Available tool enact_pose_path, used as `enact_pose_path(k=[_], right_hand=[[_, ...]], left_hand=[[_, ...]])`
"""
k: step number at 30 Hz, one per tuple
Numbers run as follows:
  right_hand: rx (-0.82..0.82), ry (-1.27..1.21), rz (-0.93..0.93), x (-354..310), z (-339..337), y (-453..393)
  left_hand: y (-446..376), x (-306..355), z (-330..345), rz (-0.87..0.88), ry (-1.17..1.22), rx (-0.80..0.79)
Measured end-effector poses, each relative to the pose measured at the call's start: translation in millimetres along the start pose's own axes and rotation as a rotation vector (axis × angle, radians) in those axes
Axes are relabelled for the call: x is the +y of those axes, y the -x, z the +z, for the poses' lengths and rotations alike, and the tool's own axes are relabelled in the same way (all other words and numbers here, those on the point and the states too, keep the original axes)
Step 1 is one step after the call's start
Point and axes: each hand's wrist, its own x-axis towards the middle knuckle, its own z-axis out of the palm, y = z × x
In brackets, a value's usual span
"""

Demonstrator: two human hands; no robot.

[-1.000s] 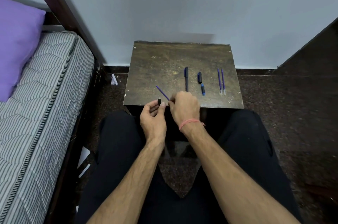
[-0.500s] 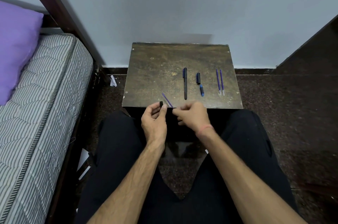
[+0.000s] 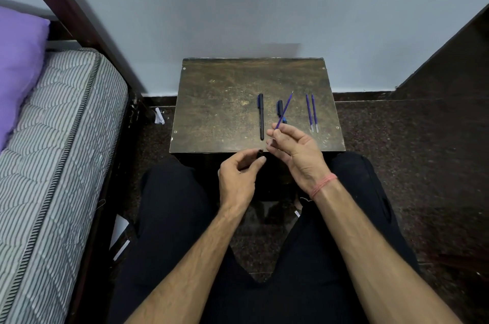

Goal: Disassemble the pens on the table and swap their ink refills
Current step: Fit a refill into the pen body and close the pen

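Refill point(image 3: 284, 109) sits pinched in the right hand point(image 3: 296, 150), tip angled away over the surface point(image 3: 219, 112); the left hand point(image 3: 238, 178) grips a barrel point(image 3: 260, 154) just beside those fingers. Misaligning the thin refill could bend it or drop it.

A striped mattress point(image 3: 53, 154) is being seen at left, w/ a purple pillow point(image 3: 18, 59) lying on its far end. A dark wooden bed post point(image 3: 76, 16) is slanting up beside it. A pale blue-grey wall point(image 3: 251, 6) is being met by dark speckled floor point(image 3: 423, 151). White paper scraps point(image 3: 159, 116) are lying on the floor by the skirting; more paper point(image 3: 120, 236) is lying under the bed edge.
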Motion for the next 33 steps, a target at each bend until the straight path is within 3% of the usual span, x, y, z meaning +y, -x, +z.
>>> enact_pose_path(k=[6,16,23,33], right_hand=[[0.012,0.321,-0.161,5,2,-3],[-0.031,0.672,-0.271,7,-2,-1],[0.018,0.548,-0.323,-2,1,3],[-0.056,0.713,-0.287,6,0,8]], left_hand=[[1,-1,3,0.033,-0.037,-0.039],[-1,-3,1,0.038,-0.026,-0.011],[1,1,0,0.012,-0.016,-0.001],[4,4,-1,0.047,-0.047,-0.031]])
